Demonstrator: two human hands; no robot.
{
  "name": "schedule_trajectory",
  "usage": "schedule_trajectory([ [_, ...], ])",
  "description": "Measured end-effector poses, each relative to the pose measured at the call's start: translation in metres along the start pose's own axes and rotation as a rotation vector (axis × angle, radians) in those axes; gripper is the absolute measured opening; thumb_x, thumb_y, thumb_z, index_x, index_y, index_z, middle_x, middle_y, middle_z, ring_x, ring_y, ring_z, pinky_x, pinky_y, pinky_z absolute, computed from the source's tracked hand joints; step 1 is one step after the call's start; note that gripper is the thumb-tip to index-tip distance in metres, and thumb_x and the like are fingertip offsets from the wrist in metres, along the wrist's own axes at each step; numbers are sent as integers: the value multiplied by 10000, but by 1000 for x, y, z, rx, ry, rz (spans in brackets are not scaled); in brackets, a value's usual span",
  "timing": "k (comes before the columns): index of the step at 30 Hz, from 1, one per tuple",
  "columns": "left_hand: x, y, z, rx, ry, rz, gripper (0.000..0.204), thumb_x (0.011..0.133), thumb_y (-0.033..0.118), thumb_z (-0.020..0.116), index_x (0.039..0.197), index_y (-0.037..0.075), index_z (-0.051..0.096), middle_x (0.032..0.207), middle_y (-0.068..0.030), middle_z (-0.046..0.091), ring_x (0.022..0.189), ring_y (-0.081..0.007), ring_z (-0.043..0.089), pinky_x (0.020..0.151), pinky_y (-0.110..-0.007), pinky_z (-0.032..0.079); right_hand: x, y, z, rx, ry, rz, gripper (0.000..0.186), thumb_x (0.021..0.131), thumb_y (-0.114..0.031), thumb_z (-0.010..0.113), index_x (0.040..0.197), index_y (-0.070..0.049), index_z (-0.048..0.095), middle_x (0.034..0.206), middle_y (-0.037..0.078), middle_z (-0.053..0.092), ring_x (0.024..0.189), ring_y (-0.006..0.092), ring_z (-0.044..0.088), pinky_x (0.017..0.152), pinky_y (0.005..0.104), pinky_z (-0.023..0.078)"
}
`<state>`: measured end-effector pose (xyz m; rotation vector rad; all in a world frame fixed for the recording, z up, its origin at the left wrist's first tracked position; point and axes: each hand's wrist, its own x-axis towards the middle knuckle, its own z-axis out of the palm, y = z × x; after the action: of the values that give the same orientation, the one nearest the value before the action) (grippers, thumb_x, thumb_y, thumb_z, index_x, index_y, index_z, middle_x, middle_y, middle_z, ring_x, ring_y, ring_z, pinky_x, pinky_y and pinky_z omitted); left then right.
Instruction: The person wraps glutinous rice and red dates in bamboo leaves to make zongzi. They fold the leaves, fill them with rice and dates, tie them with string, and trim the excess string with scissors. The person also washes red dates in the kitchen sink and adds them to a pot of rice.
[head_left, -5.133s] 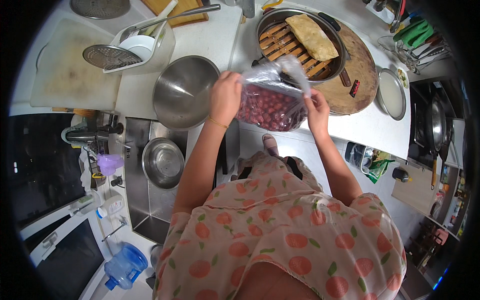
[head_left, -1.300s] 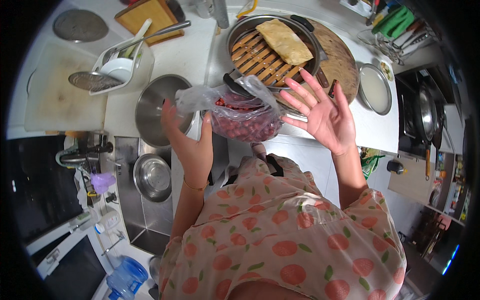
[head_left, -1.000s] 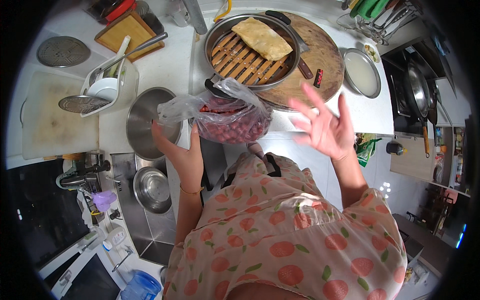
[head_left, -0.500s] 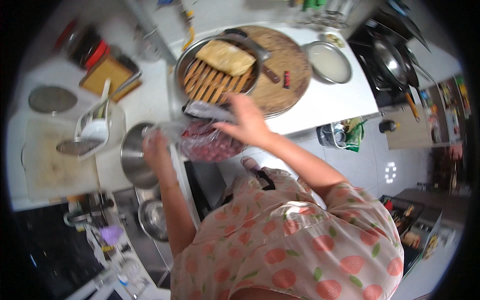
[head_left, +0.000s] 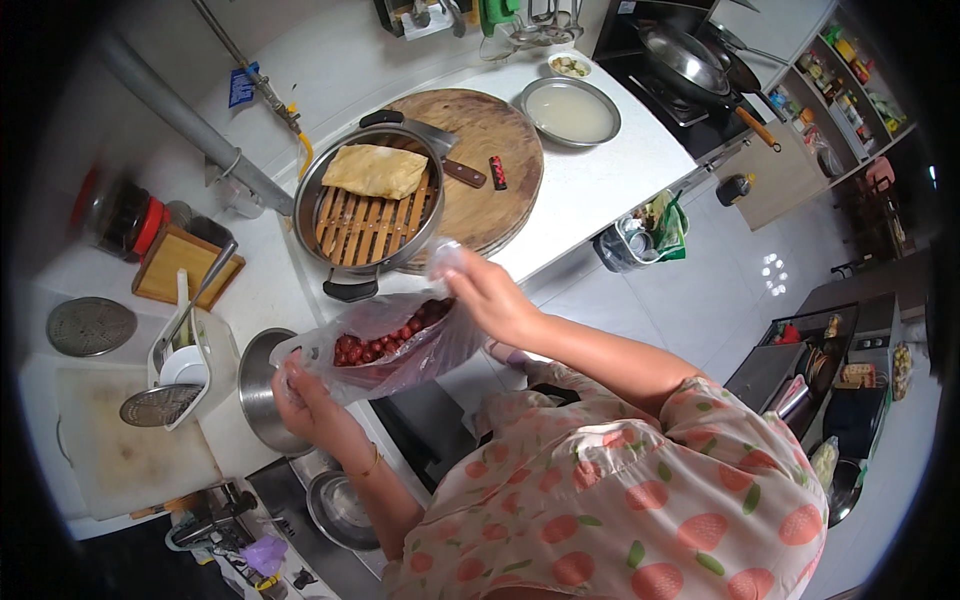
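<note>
A clear plastic bag (head_left: 435,362) full of dark red fruits (head_left: 378,347) that look like red dates hangs between my hands, its mouth spread wide. My left hand (head_left: 312,405) is closed on one side of the rim, over the edge of a steel bowl (head_left: 256,385). Farther right, my right hand (head_left: 492,300) pinches the other side, just in front of the round chopping board (head_left: 510,130). Behind the bag stands a steel pot (head_left: 301,235) with a slatted wooden rack (head_left: 370,228) and a folded yellow sheet (head_left: 375,172) in it.
On the board lie a brown-handled cleaver (head_left: 464,174) and a small red-and-black object (head_left: 498,172). A basin of cloudy liquid (head_left: 572,112) stands at the back right. To the left is a white utensil holder (head_left: 222,350). A steel basin (head_left: 345,508) sits in the sink.
The bag's mouth has been pulled wide, and the red fruits inside now show clearly. My right hand has gone from spread fingers to gripping the rim. The view has shifted.
</note>
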<state>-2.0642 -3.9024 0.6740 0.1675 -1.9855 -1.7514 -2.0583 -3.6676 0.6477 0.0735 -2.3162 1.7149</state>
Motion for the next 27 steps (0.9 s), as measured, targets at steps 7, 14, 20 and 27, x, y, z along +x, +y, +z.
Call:
schedule_trajectory([
  [7,-46,63,54,-71,-178,-156,202,1004,151,538,1063,-14,638,705,63,460,605,-5,371,519,-199,284,-21,23,-104,316,315,355,275,1033,-258,471,1074,-19,601,954,6,605,910,102,522,859,269,427],
  [14,-106,84,225,-343,-763,-346,144,1002,93,518,1054,-4,611,656,34,475,582,-26,394,532,-193,317,1,83,-319,195,704,289,273,1025,-313,486,1005,-81,628,836,-58,532,766,61,450,705,222,371],
  [20,-162,82,417,-428,-1010,-372,161,1012,121,520,1054,4,622,687,44,487,603,-29,413,546,-203,338,68,131,-514,-38,723,91,257,1026,-276,479,1075,-71,625,896,-52,537,811,59,452,743,218,369],
  [27,-210,48,562,-346,-947,-139,169,1010,121,525,1023,-19,620,702,-25,592,616,-62,516,589,-230,450,136,216,-642,-45,621,32,247,1029,-241,459,1016,-47,612,888,-24,556,836,83,481,801,238,388],
])
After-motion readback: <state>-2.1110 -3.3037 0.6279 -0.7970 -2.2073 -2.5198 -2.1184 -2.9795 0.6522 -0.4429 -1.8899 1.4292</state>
